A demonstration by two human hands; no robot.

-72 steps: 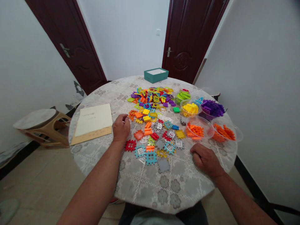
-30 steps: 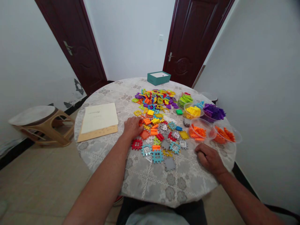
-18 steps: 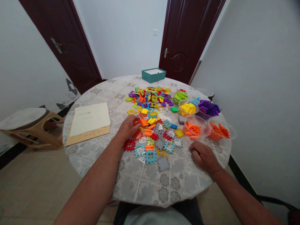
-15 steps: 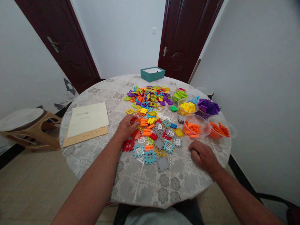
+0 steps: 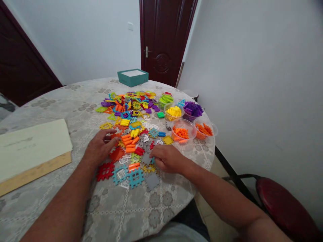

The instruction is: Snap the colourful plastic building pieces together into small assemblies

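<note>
My left hand (image 5: 101, 147) rests at the left edge of a spread of plastic building pieces, thumb and fingers apart. Beside it lie an orange tile (image 5: 117, 154) and several orange cylinder-shaped pieces (image 5: 130, 148). My right hand (image 5: 168, 158) is over the right side of the spread, its fingers bent together at a grey tile (image 5: 145, 159); whatever is between the fingertips is hidden. Closer to me are a red notched tile (image 5: 105, 170), a light blue notched tile (image 5: 136, 178) and a flat grey tile (image 5: 152, 181). White window-like pieces (image 5: 150, 126) are mixed in.
Clear tubs hold orange pieces (image 5: 180, 133), yellow pieces (image 5: 174, 112), purple pieces (image 5: 192, 109) and green pieces (image 5: 166, 98) on the right. At the back stands a teal box (image 5: 133, 80). Papers (image 5: 35, 143) lie left on the round table. A red-seated stool (image 5: 282, 205) stands at right.
The view has swung to the right. My right hand has moved left from the bare cloth to the tiles, and my left hand's fingers stay by the orange pieces.
</note>
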